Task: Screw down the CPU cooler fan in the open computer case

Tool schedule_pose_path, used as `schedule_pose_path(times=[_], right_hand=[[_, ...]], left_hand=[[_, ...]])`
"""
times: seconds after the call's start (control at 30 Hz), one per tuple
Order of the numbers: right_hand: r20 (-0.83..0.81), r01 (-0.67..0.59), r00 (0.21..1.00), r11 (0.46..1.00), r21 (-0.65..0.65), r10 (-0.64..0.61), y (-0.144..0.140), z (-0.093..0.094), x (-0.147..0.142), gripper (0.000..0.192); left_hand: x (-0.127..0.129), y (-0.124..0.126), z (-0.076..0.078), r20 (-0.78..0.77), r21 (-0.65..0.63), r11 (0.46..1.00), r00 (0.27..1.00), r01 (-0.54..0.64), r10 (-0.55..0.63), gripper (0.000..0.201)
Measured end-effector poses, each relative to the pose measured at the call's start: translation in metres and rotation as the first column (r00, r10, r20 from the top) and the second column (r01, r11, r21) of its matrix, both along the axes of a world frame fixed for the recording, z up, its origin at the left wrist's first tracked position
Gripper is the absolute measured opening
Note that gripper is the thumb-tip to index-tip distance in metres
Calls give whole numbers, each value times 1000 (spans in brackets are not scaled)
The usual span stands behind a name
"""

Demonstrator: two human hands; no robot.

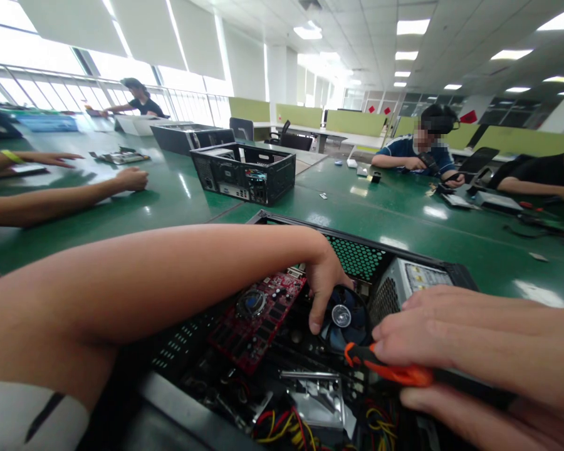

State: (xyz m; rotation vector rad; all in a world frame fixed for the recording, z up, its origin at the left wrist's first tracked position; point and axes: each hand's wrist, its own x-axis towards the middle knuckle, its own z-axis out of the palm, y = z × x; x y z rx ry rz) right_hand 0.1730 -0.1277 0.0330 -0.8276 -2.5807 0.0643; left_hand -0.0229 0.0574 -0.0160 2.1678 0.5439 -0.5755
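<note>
My left hand (326, 285) reaches across the open computer case (357, 250). Its thumb and fingers curl round the near-left side of a dark round cooling fan (341, 316) with a silver hub; some fingertips are hidden behind it. Close by on the right, my right hand (432, 332) is closed on an orange-and-black handle, which looks like a screwdriver (399, 369); its shaft is hidden. Left of the fan sits a red graphics card (263, 319) with its own small fan. A silver metal bracket (317, 398) and coloured cables (286, 429) lie nearer me.
The power supply (404, 282) fills the case's right side. Another case (242, 172) stands beyond on the green table (178, 207). At left rest another person's forearms and hands (131, 180). Across the table, a person in blue (408, 153) handles a tool among loose parts.
</note>
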Motion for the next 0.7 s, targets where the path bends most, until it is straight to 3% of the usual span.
schedule_pose_path(times=[0.03, 0.1, 0.17, 0.23, 0.33, 0.57, 0.7], right_hand=[[36, -22, 999, 1000, -12, 22, 0, 0, -1, 16], [30, 0, 1000, 1000, -21, 1, 1, -3, -1, 17], [-51, 46, 998, 999, -5, -46, -1, -9, 3, 21], [-122, 64, 991, 998, 20, -61, -2, -16, 8, 24], [-183, 65, 982, 997, 46, -56, -2, -23, 12, 26], [-175, 64, 984, 992, 106, -45, 7, -21, 7, 35], [-163, 174, 974, 978, 111, -155, 4, -23, 19, 39]], left_hand=[[-1, 1, 2, -95, -21, 998, 994, 57, -59, 81], [-2, 2, 10, -128, -25, 995, 987, 96, -98, 108], [-3, 1, 18, -96, 22, 996, 992, 81, -79, 114], [-2, -2, 25, -5, 168, 984, 998, 61, -61, 101], [2, -10, 27, 78, 349, 930, 985, 118, -154, 71], [5, -9, 14, 51, 407, 895, 973, 185, -224, 60], [3, -6, 11, 71, 371, 916, 978, 155, -195, 55]])
